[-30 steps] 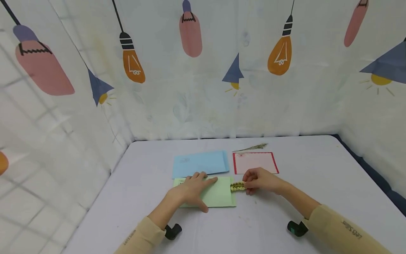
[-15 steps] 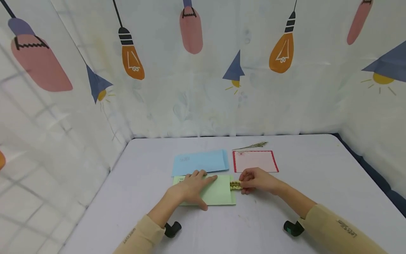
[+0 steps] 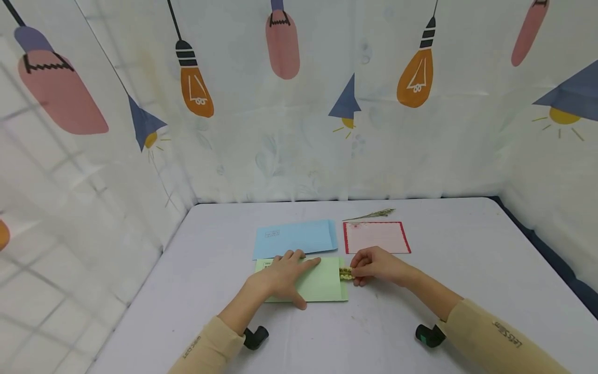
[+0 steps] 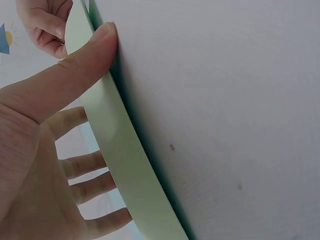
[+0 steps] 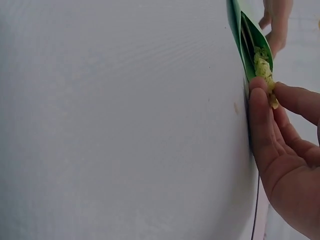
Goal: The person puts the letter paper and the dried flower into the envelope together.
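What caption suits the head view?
Left hand flat on green envelope; right hand pinches yellow-green sprig at its mouth.

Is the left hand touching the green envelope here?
Touching. The head view shows the left hand lying flat on the green envelope; the left wrist view shows the thumb against its edge.

This looked like a makeshift recording booth rather than a lived-in room. A white curtain (image 3: 299, 130) printed with cartoon light bulbs enclosed a plain table (image 3: 467, 249) on three sides
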`<state>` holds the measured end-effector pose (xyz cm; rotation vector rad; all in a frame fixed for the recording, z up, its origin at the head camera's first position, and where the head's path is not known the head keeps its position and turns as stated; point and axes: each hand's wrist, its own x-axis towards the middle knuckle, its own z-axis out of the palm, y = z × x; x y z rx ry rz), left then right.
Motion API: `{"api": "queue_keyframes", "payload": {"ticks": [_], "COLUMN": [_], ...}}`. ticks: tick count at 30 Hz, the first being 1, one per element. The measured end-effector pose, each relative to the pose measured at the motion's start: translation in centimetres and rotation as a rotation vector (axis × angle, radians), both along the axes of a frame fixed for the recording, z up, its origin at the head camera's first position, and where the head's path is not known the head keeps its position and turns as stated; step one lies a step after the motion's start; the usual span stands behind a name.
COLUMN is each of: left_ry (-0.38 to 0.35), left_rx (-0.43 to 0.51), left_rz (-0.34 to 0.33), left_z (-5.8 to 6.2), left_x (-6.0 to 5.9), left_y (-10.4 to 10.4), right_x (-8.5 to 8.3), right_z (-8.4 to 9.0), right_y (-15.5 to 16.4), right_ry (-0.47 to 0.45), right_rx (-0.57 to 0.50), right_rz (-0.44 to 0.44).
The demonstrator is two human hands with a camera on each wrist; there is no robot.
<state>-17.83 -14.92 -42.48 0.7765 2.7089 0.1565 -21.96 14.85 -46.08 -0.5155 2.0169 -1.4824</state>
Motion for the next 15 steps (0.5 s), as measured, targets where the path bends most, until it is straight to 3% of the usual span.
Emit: {"api": "queue_keyframes", "payload": {"ticks": [15], "left_ry": [-0.006], "left_rx": [-0.003], "left_rz": [0.009], "left_z": [-0.02], "left_x": [-0.02], "left_y": [0.04], "right_x": [0.30], "right_z": [0.02], "right_y": [-0.99], "right_ry": [0.021], "right_rx": [0.026], "right_rz": [-0.032]}}
